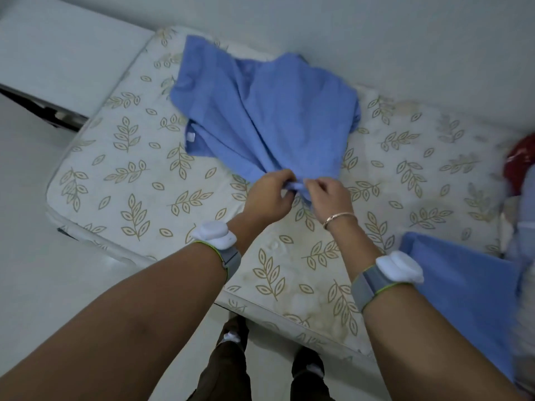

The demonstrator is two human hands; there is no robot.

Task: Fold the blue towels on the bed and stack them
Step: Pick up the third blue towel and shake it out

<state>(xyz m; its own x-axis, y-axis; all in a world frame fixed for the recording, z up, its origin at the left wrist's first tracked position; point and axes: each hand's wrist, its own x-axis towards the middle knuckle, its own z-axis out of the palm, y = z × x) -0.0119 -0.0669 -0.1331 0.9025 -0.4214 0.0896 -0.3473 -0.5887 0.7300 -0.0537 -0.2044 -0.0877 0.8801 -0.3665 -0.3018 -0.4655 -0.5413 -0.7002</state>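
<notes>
A crumpled blue towel [260, 111] lies spread across the middle of the bed [130, 169], fanning away from me toward the wall. Its near edge is bunched into a narrow point. My left hand [270, 193] pinches that bunched edge from the left. My right hand [330, 192] pinches the same edge from the right, and the two hands almost touch. A second blue towel [463, 285] lies flat at the bed's near right corner, partly cut off by the frame edge.
The mattress has a leaf print and sits in a corner against white walls. A red object [521, 160] and a blurred grey-blue shape [525, 256] are at the right edge. My legs and feet [231, 357] stand on the pale floor by the bed's near edge.
</notes>
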